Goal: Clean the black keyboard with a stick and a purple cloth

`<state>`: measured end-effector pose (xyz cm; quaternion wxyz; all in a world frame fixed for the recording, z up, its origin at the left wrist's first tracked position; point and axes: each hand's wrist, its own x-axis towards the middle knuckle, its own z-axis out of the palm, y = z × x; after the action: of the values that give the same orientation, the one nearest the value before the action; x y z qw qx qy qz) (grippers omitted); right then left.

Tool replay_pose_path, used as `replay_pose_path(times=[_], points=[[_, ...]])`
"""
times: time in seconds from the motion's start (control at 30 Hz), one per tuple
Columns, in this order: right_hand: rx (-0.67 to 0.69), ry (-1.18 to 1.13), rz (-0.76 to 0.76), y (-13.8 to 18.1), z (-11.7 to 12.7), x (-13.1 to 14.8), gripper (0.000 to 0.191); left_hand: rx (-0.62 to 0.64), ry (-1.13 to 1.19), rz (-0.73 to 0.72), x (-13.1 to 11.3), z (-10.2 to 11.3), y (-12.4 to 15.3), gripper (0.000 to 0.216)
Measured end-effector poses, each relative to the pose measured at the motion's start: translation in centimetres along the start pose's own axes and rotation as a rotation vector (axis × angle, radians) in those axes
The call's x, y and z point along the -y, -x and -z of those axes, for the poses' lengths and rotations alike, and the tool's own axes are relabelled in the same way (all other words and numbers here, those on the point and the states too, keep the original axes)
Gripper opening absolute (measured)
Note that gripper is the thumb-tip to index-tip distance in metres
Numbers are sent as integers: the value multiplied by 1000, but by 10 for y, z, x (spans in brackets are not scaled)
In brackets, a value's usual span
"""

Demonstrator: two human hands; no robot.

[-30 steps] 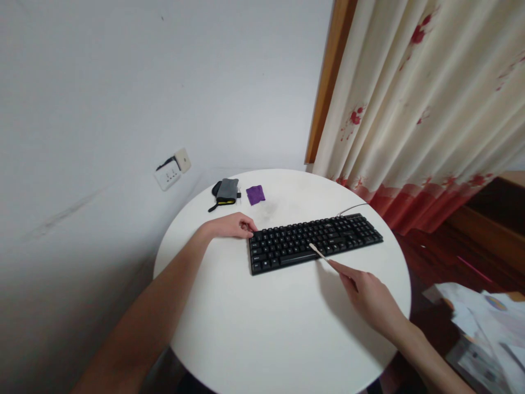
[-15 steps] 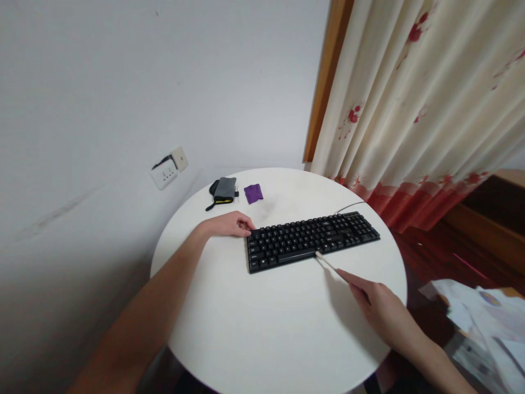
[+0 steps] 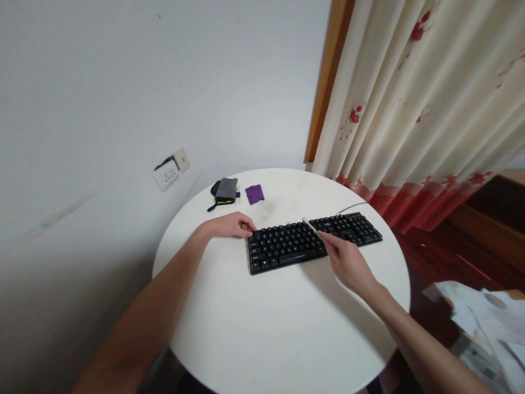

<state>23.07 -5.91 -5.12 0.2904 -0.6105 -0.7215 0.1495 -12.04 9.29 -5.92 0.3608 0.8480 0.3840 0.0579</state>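
A black keyboard (image 3: 287,245) lies across the middle of a round white table (image 3: 266,323). My left hand (image 3: 232,225) rests on the table with its curled fingers pressed against the keyboard's far left corner. My right hand (image 3: 348,261) hovers over the keyboard's right half, pinching a thin pale stick (image 3: 310,226). The stick's tip reaches the keyboard's far edge near the top row of keys.
A grey and black pouch (image 3: 225,191) and a small purple cloth (image 3: 255,193) lie at the table's far side. A wall socket (image 3: 170,171) sits on the white wall. A flowered curtain (image 3: 410,109) hangs at right. Papers (image 3: 484,312) lie on the dark floor.
My right hand has moved forward and left over the keyboard, carrying the stick's tip from the near edge by the space bar to the far edge. The left hand stays put.
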Motion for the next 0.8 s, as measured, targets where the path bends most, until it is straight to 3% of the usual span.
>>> replay_pose_path(times=[0.27,0.43,0.8], points=[[96,255,-37,-29,-26,15,42,-2,-21,-11,2,0,-2,32],[112,378,-57,-21,-22,12,43,12,-4,-6,2,1,-1,34],[132,369,-98,7,-7,-8,41,-2,9,23,-4,0,0,33]])
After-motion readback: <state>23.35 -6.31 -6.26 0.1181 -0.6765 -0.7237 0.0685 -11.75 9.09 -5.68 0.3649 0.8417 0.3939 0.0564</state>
